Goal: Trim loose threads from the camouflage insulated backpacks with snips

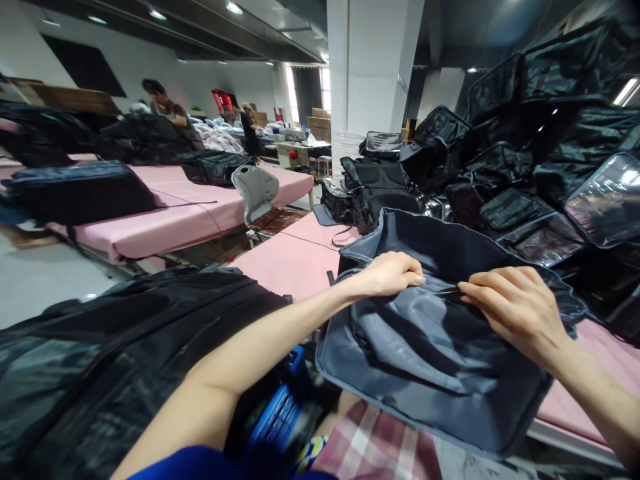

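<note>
A dark blue-grey fabric bag (pixel 430 360) lies open in front of me, partly over the edge of a pink table (pixel 295 263). My left hand (pixel 393 273) rests on the bag's upper lining with its fingers curled, pinching the fabric. My right hand (pixel 515 310) is closed in a pinch on a thin dark strip at the bag's opening, just right of the left hand. What exactly that strip is I cannot make out.
A tall heap of black bags (pixel 540 147) rises at the right. Black fabric (pixel 100 360) is piled at my lower left. More pink tables (pixel 165 220) with dark bags stand at the left. A grey chair (pixel 256 190) stands between tables. People (pixel 163 103) work far back.
</note>
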Available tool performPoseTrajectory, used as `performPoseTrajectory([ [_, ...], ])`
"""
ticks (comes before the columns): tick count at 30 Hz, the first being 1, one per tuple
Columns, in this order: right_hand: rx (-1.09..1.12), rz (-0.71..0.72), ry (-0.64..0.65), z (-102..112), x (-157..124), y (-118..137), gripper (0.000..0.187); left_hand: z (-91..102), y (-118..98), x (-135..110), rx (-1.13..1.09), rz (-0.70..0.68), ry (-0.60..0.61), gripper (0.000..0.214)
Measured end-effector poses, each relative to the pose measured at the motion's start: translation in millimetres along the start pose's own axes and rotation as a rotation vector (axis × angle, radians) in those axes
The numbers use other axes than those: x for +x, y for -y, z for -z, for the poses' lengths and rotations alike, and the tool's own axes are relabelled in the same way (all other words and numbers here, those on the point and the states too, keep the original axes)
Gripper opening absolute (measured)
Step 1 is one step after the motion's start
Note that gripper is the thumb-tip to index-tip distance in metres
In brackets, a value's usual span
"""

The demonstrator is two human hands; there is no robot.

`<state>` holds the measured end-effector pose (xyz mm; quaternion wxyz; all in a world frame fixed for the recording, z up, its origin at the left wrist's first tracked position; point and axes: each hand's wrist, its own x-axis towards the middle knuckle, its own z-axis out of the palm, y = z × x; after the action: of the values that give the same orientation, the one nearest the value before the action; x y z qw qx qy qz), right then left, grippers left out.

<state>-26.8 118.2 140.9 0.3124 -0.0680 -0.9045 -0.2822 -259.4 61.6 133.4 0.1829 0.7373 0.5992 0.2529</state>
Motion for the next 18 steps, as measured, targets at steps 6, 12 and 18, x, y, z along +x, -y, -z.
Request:
performPoseTrajectory([
  [6,-0.038,0.063,0.043,3.0,-1.3,2.1,0.016,-0.4,-1.3,-1.9,0.000,-0.003,-0.014,0.022],
  [12,0.160,-0.019,0.040,-6.3,2.7,-2.6,0.008,-1.9,-0.3,-4.8,0.007,-0.016,-0.019,0.021],
  [18,0.097,0.020,0.048,-10.4,9.0,1.7,0.008,-2.8,-1.6,-5.5,0.042,-0.030,-0.047,0.018],
])
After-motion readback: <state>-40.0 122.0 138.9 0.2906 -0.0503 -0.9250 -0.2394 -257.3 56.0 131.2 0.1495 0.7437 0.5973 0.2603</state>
